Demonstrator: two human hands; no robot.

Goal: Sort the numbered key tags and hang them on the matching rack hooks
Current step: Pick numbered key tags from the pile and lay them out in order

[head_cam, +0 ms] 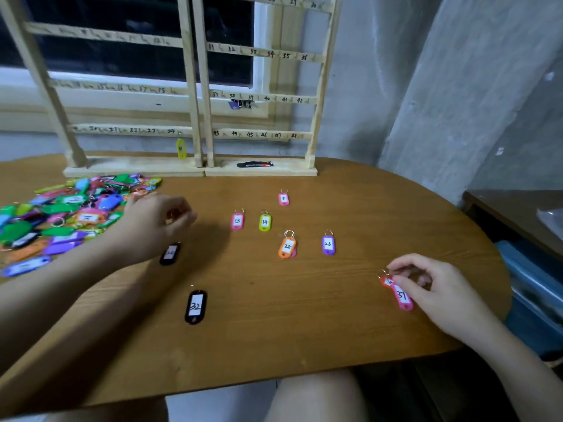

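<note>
A wooden rack point(259, 99) with numbered hooks stands at the table's back; a yellow tag point(181, 148) hangs under 24 and a purple tag point(234, 105) under 38. A heap of coloured key tags point(61, 214) lies at the left. Sorted tags lie flat: pink 5 point(283, 199), pink 13 point(237, 221), yellow-green 14 point(265, 222), orange 25 point(287, 247), purple 26 point(328, 245), black 32 point(195, 306), another black tag point(170, 253). My left hand point(158, 220) hovers with curled fingers beside the heap; what it holds is hidden. My right hand point(426, 284) pinches the ring of pink tag 37 point(402, 296), next to an orange tag point(386, 281).
The brown oval table point(274, 345) ends close to my knees. A black and red wrapper point(255, 164) lies on the rack's base. A dark side table point(518, 214) and blue bin stand at the right, by the grey wall.
</note>
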